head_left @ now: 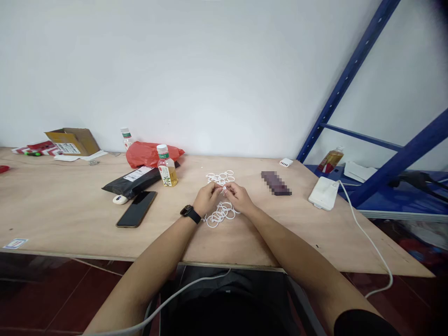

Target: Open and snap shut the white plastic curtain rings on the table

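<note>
My left hand (207,198) and my right hand (239,198) meet over the middle of the table, fingertips pinched together. Between them they hold a white plastic ring (224,188); only a small part shows, and the fingers cover the rest. Closer to me, partly under the wrists, lies a loose heap of white plastic rings (212,221) that look like curtain rings with small eyelets. Just beyond the fingertips is a second group of similar white rings (230,173). A black watch is on my left wrist.
To the left are a phone (136,210), a white oval case (120,199), a black parcel (121,183), a drink bottle (168,170) and a red bag (142,154). On the right lie a pixelated dark object (276,183) and a white power bank (324,193) with a cable. A blue rack (345,70) stands beyond.
</note>
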The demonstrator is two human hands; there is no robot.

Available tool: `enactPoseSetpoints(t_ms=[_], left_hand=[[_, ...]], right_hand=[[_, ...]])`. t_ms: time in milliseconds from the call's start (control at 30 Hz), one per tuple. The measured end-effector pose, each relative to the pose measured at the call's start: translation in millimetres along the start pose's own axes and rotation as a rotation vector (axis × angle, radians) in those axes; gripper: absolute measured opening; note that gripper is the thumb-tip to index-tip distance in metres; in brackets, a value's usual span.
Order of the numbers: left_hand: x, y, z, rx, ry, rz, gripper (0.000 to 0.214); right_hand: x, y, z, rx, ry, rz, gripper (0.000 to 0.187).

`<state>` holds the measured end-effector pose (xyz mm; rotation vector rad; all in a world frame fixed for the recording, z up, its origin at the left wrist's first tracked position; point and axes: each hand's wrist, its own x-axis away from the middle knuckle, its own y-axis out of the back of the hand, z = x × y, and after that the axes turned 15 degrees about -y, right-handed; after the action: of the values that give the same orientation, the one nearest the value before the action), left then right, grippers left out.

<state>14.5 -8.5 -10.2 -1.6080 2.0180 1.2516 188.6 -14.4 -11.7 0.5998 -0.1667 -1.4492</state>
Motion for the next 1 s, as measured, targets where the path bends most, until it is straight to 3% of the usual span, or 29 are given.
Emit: enactPoseSetpoints(t_ms=[467,667,767,867,1000], left_hand=[[0.4,-3.5,-1.2,0.051,-0.035,0.074,0.02],[-1.3,-0.5,-7.1,0.178,0.034,0.061,0.03],[-1.4,8.0,-7.3,0.108,0.013,0.084,0.028],[-0.8,17.5,-5.8,0.006,-0.012,0.189,0.026],[-0.8,22.6,-7.3,0.013,0.019,0.325,0.032]], right_hand=[[-4.0,1.0,0.6,0.067,0.01,-0.051,0.009],[-7.1,2.2,-4.3,-0.074,-0.06,0.009,0.014],[-10.7,5.0,-9.5,-0.102,-0.087,-0.012,0.019],[-15.9,10.2,-15.6,0.108,-0.078,-0.081,0.025],[-20.1,13.1,-22.0,0.526,-0.071,-0.031,0.017]])
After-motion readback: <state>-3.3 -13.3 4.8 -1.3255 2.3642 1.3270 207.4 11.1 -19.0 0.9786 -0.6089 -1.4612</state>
